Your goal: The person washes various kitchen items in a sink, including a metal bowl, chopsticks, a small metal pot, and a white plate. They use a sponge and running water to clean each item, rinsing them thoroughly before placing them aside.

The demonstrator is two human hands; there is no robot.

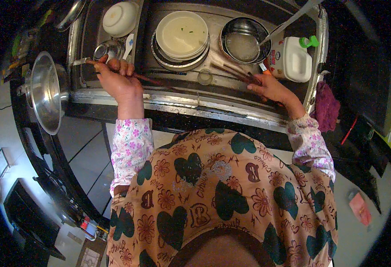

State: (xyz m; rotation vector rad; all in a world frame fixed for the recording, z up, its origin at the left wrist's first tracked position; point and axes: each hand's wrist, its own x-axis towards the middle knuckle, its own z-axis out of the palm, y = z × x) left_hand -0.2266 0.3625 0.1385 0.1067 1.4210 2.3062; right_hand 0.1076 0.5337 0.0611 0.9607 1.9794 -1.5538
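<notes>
My left hand (120, 84) is at the front left of the sink (191, 99), closed around a thin reddish-brown chopstick (149, 80). A pale tip of it sticks out to the left. On the right, my right hand (272, 90) grips a bunch of brown chopsticks (231, 71), pointing left below the pot. The dark metal pot (225, 38) holds cloudy liquid. A stack of plates (160, 33), the top one with whitish liquid and green bits, stands between my hands, farther back. Beside my left fingers are a small metal bowl (104, 48) and a white spoon (129, 43).
A white bowl (120, 19) lies upside down at the back left. On the right stands a white jug (297, 60) with a green cap. A long grey bar (293, 21) slants toward the pot. A metal basin (46, 95) is far left; a purple cloth (327, 107) hangs right.
</notes>
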